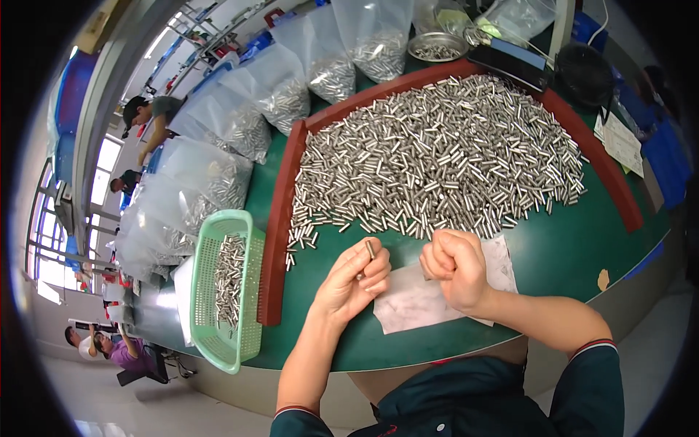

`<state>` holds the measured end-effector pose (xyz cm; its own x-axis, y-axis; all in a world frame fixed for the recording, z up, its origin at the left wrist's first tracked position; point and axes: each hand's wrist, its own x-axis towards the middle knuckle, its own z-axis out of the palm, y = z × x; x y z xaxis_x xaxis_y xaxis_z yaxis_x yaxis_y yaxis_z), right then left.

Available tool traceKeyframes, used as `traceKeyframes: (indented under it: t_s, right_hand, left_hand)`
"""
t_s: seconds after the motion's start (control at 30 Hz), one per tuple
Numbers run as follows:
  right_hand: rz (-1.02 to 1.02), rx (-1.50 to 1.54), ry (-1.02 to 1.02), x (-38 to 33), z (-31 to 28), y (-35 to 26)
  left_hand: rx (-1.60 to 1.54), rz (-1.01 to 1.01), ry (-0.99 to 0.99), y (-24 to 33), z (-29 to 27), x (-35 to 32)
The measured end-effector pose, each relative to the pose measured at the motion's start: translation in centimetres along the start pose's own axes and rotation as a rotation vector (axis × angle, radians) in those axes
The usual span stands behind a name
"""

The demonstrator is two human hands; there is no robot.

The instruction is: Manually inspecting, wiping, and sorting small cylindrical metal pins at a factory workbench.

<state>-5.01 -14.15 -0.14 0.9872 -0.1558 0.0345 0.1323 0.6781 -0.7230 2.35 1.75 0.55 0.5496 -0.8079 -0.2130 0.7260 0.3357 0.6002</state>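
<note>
My left hand (353, 280) is closed, with a small metal pin (370, 249) sticking up between the thumb and fingers. Another bit of metal glints in its curled fingers. My right hand (460, 268) is curled into a fist beside it; whatever it may hold is hidden. Both hands are above a smudged white sheet (415, 302) on the green table. Just beyond them spreads a big heap of short silvery metal pins (437, 153).
Dark red wooden strips (280, 218) border the heap. At left stands a green plastic basket (251, 320) partly filled with pins. Clear bags of pins (284, 98) line the far left edge. A metal bowl (437, 49) and a dark flat device (510, 65) sit at the back.
</note>
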Motion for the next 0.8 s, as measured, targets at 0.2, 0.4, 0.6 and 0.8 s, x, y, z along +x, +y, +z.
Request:
traceKeyframes:
  t_s: [0.2, 0.4, 0.6, 0.8]
  right_hand:
    - [0.012, 0.005, 0.012, 0.2, 0.3, -0.4]
    - [0.037, 0.038, -0.004, 0.4, 0.1, -0.7]
    - [0.046, 0.043, -0.004, 0.5, 0.1, -0.7]
    - [0.046, 0.045, -0.002, 0.5, 0.1, -0.6]
  left_hand:
    - [-0.022, 0.068, 0.011, -0.5, -0.3, 0.1]
    - [0.004, 0.119, 0.047, -0.9, -0.8, 0.8]
    - [-0.033, 0.112, 0.078, -1.1, -1.3, 1.3]
    - [-0.056, 0.063, 0.072, -0.7, -1.4, 0.8]
